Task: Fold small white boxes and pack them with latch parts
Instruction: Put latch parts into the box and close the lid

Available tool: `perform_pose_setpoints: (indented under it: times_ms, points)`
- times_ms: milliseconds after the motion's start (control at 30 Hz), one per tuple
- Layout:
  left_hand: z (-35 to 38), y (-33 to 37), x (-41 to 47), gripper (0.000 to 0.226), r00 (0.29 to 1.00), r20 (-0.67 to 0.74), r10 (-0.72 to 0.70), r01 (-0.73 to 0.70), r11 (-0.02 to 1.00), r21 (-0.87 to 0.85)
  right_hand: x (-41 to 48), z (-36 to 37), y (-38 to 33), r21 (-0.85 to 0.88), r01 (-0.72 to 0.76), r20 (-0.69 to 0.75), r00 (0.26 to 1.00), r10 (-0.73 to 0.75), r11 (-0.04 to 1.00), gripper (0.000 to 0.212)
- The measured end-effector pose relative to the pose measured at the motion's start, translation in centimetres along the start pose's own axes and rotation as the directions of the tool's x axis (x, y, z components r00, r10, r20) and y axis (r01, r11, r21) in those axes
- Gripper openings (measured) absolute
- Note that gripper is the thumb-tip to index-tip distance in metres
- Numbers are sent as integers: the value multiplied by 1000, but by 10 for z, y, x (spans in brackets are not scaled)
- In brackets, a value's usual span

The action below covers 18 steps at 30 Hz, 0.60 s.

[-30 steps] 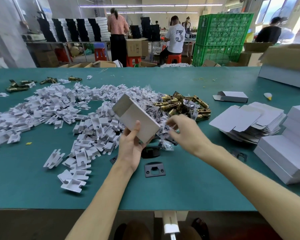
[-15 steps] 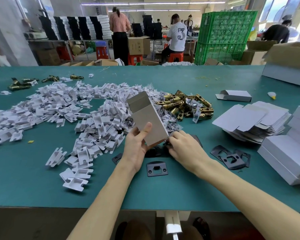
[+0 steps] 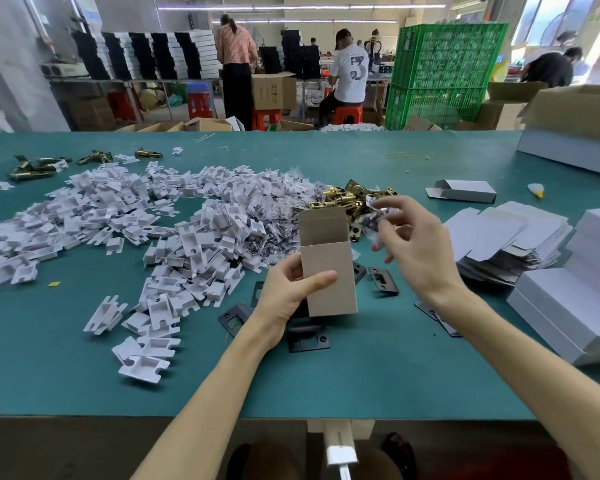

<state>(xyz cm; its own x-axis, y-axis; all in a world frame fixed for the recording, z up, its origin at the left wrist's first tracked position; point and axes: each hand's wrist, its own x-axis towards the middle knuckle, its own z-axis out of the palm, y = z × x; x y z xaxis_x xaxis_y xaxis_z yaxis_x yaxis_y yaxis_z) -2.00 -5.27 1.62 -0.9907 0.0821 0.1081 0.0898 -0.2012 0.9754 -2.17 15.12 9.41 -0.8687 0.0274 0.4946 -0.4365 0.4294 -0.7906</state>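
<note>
My left hand grips a small folded box, held upright with its top flap open, thumb across its front. Just right of the box mouth, my right hand pinches a small clear bag of dark parts. Behind the box lies a heap of brass latch bodies. Black strike plates lie on the green table around and under my hands.
A wide pile of white folded inserts covers the left and middle. Flat box blanks and stacked finished boxes fill the right side. One folded box lies farther back. People work at benches beyond the table.
My right hand rose from the table by the black plates with a small bag of parts, up to the box's open top. My left hand turned the box upright.
</note>
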Motion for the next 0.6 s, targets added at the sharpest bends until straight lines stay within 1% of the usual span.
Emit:
perform_pose_setpoints:
  times_ms: [67, 167, 233, 300, 367, 433, 467, 533, 600]
  points:
    - [1, -1, 0, 47, 1000, 21, 11, -11, 1000, 4, 3, 0, -15, 37, 62, -9, 998, -62, 997, 20]
    - [1, -2, 1, 46, 999, 33, 19, -19, 1000, -1, 4, 5, -30, 74, 117, 1, 993, -117, 990, 17]
    - [1, -2, 0, 45, 999, 34, 24, -24, 1000, 8, 3, 10, -35, 15, 176, -7, 984, -176, 984, 15]
    - [1, -3, 0, 45, 999, 33, 27, -27, 999, 19, 3, 13, -34, -89, 234, -32, 971, -238, 968, 14]
    - [1, -2, 0, 46, 1000, 7, 19, -19, 1000, 18, 3, 14, -26, -141, 233, -82, 966, -246, 962, 12]
    - [-1, -2, 1, 49, 999, -32, 8, -8, 1000, 14, 4, 14, -13, -178, 166, -103, 977, -186, 970, 11]
    - [-2, -1, 1, 49, 999, -50, 3, -2, 1000, 15, 3, 15, -4, -207, 114, -79, 988, -133, 972, 11]
    - [-3, -3, 1, 48, 998, -60, -13, 13, 1000, 8, -1, 18, 11, -295, 11, 33, 999, -1, 955, 12]
    - [-2, -5, 2, 46, 999, -49, -6, 8, 1000, 26, -7, 23, 21, -376, -56, 121, 987, 109, 925, 21]
